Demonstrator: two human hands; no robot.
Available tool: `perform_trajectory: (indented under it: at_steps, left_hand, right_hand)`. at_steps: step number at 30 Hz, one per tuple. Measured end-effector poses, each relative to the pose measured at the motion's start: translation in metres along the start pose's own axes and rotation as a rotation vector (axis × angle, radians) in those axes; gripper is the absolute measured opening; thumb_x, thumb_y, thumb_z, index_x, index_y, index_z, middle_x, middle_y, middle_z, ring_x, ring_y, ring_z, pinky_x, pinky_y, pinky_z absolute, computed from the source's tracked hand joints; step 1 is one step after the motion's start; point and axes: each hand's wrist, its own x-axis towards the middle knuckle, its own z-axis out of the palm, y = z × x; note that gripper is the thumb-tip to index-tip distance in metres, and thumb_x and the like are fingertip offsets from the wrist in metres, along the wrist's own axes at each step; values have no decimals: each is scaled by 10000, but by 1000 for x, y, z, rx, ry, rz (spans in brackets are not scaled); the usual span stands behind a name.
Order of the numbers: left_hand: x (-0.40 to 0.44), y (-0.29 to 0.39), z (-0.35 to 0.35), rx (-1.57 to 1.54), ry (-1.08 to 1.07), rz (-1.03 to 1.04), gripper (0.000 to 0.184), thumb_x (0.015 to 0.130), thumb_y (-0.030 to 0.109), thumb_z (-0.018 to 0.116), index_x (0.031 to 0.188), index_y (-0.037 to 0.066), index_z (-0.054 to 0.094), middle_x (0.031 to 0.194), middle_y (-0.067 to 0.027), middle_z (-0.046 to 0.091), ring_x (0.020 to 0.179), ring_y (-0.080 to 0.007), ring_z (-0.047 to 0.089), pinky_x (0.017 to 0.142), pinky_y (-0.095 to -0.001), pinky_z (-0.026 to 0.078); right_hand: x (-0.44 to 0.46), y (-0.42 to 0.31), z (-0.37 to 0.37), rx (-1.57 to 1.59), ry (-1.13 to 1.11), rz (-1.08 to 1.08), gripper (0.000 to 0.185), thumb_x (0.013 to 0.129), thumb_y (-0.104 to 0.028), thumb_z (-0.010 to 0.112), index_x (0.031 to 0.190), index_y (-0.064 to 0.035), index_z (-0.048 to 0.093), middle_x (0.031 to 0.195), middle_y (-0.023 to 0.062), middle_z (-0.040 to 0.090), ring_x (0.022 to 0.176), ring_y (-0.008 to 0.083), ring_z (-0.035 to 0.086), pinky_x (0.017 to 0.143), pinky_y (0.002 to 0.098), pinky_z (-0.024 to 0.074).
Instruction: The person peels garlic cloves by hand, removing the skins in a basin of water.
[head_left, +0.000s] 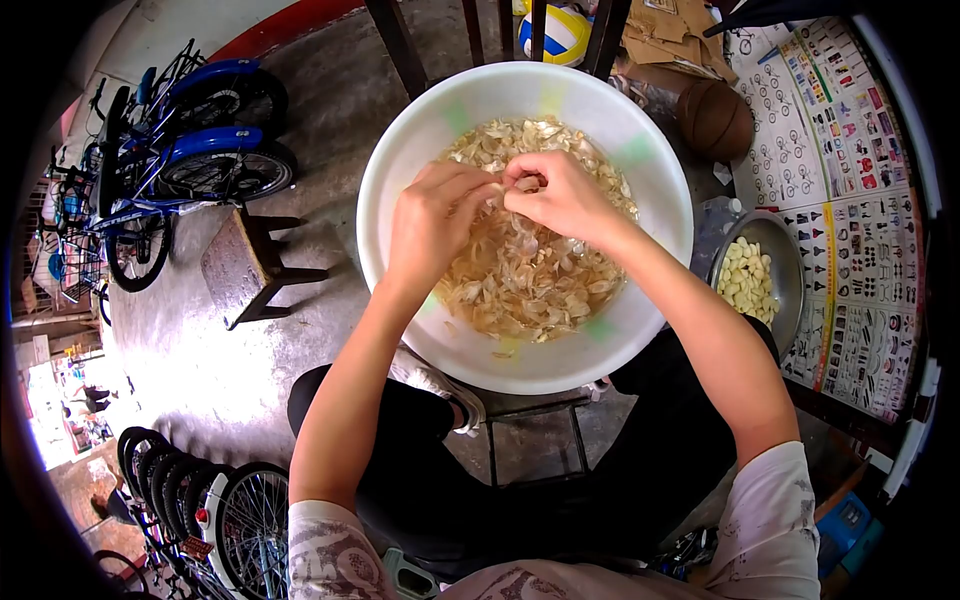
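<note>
A large white basin [655,235] stands in front of me, with papery garlic skins [530,290] floating in water inside it. Above the skins, my left hand [440,212] and my right hand [562,192] meet with fingertips pinched together. Both have their fingers closed around a small pale garlic clove, mostly hidden by the fingertips. To the right of the basin, a metal bowl [790,262] holds peeled garlic cloves [747,278].
A wooden stool [238,270] stands on the concrete floor to the left. Blue bicycles [215,155] and a row of wheels [255,520] are farther left. A basketball [715,120], a volleyball [556,36] and flattened cardboard [672,38] lie beyond the basin. A printed sheet [850,220] covers the right side.
</note>
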Motion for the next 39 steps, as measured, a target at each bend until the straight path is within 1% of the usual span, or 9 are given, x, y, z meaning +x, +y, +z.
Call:
perform_trajectory:
  at_steps: [2, 4, 7, 9, 12, 25, 28, 33, 39]
  left_hand:
    - [0, 0, 0, -45, 15, -53, 131, 861, 48, 699, 975, -13, 719, 975, -88, 719, 907, -193, 672, 835, -303, 522]
    - [2, 0, -2, -461, -5, -470, 138, 909, 76, 676, 1002, -21, 706, 987, -71, 720, 954, -159, 662, 847, -297, 519]
    - [1, -3, 1, -537, -64, -533, 194, 933, 104, 668, 1077, -26, 680, 1007, -68, 714, 982, -141, 656, 870, -296, 516]
    - [-1, 0, 2, -505, -121, -462, 230, 927, 93, 674, 1122, -29, 659, 1026, -78, 709, 984, -141, 658, 858, -290, 523]
    - [1, 2, -1, -458, -202, -423, 296, 911, 68, 686, 1184, -32, 629, 1070, -97, 697, 978, -139, 663, 828, -276, 536]
    - [3, 6, -4, -333, -173, -403, 316, 877, 31, 703, 1186, -6, 649, 1046, -67, 714, 885, -127, 677, 782, -268, 550]
    - [2, -1, -5, -301, -164, -398, 309, 883, 17, 689, 1184, -33, 639, 1008, -75, 722, 903, -124, 683, 795, -271, 555]
    - [1, -8, -5, -539, -59, -493, 291, 899, 16, 675, 1172, -74, 625, 1006, -118, 714, 917, -139, 687, 806, -257, 563]
    - [4, -2, -9, -641, -58, -578, 263, 930, 58, 662, 1156, -75, 642, 1014, -118, 699, 920, -142, 676, 817, -240, 560]
  right_hand:
    - [-2, -3, -2, -15, -12, 29, 257, 743, -201, 707, 868, 23, 677, 761, 117, 687, 706, 169, 643, 699, 312, 509]
    - [-2, -4, -4, -30, -21, 61, 260, 741, -204, 710, 868, 21, 679, 781, 120, 692, 717, 170, 646, 709, 312, 512]
    - [-2, -1, -2, -10, -52, 95, 237, 776, -188, 695, 887, 19, 669, 733, 79, 666, 674, 142, 618, 655, 281, 495]
    - [-3, -4, -2, 370, -171, 271, 131, 885, -151, 615, 891, -20, 617, 737, -5, 590, 627, 74, 512, 582, 236, 426]
    - [-3, -13, -3, 384, -193, 275, 103, 931, -144, 579, 914, -44, 597, 757, -14, 580, 629, 68, 513, 569, 219, 423]
    - [-3, -8, 3, 465, -130, 268, 116, 897, -130, 592, 925, -20, 619, 743, 10, 610, 653, 81, 580, 611, 236, 491]
    - [-1, -3, 3, 441, 4, 255, 122, 885, -123, 587, 906, -9, 624, 717, 32, 624, 636, 104, 591, 599, 278, 493]
    - [-4, -15, -1, -211, 34, 183, 190, 883, -171, 644, 887, 18, 632, 713, 156, 661, 630, 267, 638, 614, 391, 482]
    - [-4, -10, 6, -78, 62, -22, 185, 930, -159, 613, 900, 23, 629, 697, 189, 647, 621, 327, 631, 602, 405, 477]
